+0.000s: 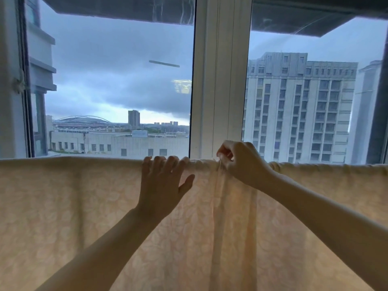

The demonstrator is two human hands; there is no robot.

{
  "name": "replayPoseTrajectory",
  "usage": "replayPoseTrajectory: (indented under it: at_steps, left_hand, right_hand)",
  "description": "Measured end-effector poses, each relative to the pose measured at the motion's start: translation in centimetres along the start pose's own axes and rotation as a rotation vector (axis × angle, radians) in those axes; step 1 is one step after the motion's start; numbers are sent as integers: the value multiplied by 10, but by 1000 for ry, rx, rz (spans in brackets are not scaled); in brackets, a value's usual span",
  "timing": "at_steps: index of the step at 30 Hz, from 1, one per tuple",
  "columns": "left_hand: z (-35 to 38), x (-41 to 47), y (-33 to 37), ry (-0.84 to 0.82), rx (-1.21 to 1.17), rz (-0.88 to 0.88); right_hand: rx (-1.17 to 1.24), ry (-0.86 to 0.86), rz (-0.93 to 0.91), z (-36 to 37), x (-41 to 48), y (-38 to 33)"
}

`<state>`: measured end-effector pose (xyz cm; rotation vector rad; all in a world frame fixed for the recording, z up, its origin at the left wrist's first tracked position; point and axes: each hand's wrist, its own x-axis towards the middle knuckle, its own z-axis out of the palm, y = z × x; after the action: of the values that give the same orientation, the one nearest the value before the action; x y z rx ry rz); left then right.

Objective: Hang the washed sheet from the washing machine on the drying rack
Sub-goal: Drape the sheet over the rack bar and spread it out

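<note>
**A:** How far along are we with the sheet (84, 206)?

**B:** Most of the way, we judge. It hangs from a straight line across the whole view, in front of the window (117, 80), and falls towards us past the bottom of the picture. We cannot see the drying rack itself. Its bar, if that is what carries the cloth, is hidden under the top fold.

**A:** And our hands?

**B:** Our left hand (161, 181) lies flat on the cloth, fingers straight and spread, tips on the top fold, grasping nothing. Our right hand (239, 162) is just beside it, fingers curled, pinching a bit of the sheet at the top edge.

**A:** So what is left for us?

**B:** Spreading, mostly. To the left of our hands the cloth hangs smooth. Under the right hand it is drawn into gathered folds (231, 217) that run straight down. We think these want easing out sideways along the top, so that the damp cloth lies in a single layer.

**A:** Anything we cannot tell?

**B:** We cannot tell whether the far half hangs level with the near one, or whether the two ends sit even. Both lie out of view.
</note>
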<state>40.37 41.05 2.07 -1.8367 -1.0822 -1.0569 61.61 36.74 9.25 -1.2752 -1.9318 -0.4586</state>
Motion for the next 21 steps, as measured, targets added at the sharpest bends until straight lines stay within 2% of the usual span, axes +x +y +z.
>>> replayPoseTrajectory:
  at_steps: [5,14,21]
  left_hand:
    - [-1,1,-1,-3,3,1]
    - [-4,0,2,-7,11,-8]
    - [-3,1,3,-63,30,-20]
  right_hand:
    - [5,-49,44,-14,-14,12]
    - [-77,-40,-3,-9,-15,11]
    - [-83,57,200,-26,-7,44]
